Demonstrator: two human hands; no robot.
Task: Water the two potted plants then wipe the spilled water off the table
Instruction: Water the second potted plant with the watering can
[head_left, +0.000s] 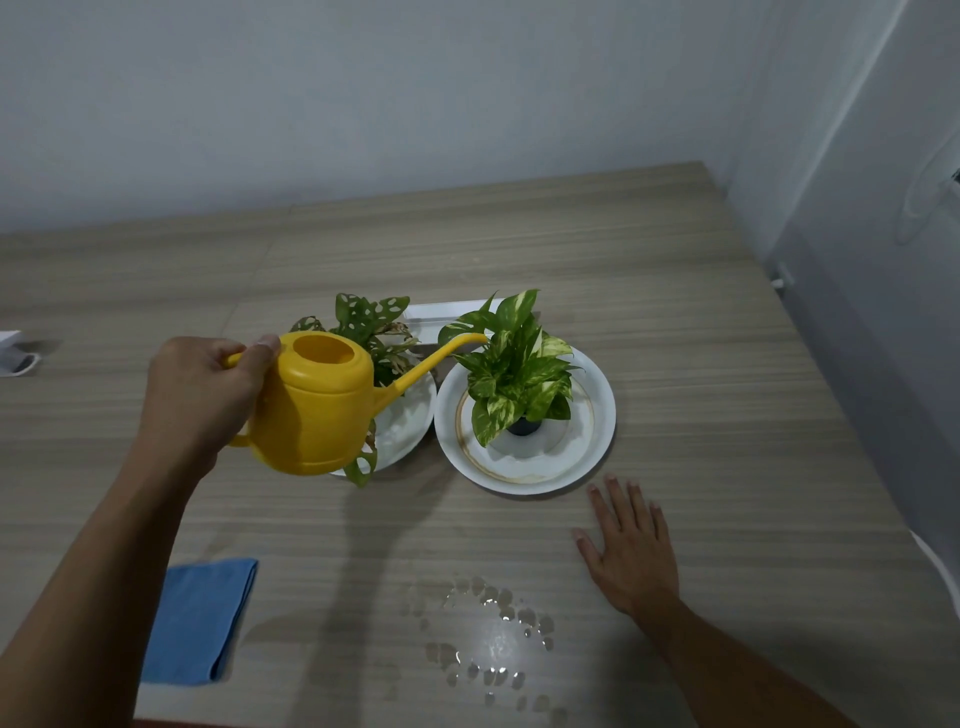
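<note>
My left hand (200, 395) grips the handle of a yellow watering can (317, 410), held above the table with its long spout tip over the leaves of the right plant (511, 374). That plant, with green and cream leaves, stands in a small dark pot on a white plate (592, 441). The left plant (371, 325), with holed leaves, sits on another white plate (410, 421) and is partly hidden behind the can. My right hand (631, 545) lies flat and open on the table, just in front of the right plate. A patch of spilled water (491, 636) glistens near the front edge. A folded blue cloth (200, 621) lies at the front left.
The wooden table (701, 338) runs back to a pale wall and a corner at the right. A white flat object (447, 312) lies behind the plants. A small white item (18, 353) sits at the far left edge.
</note>
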